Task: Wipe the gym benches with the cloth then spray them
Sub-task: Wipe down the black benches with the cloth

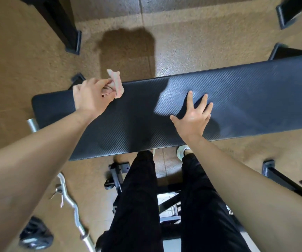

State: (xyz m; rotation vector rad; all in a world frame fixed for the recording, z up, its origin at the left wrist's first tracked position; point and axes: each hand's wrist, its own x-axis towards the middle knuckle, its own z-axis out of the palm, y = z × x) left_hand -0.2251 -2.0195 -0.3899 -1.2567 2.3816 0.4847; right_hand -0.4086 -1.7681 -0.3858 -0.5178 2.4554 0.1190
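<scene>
- The cloth is being gripped, bunched up, in the curled fingers of the left hand, at the far edge of the bench near its left end; whether it is touching the bench cannot be told
- The right hand is being laid flat on the bench near its middle, fingers spread wide and holding nothing
- The wiping step is judged to be in hand; nothing to spray with is being shown, so spraying is judged not yet begun
- For the next move, the cloth is probably needing to be pressed onto the bench and drawn along it toward the right end, with the right hand being lifted out of its path
- A curl bar and a weight plate are lying on the floor to the left, apart from the bench
</scene>
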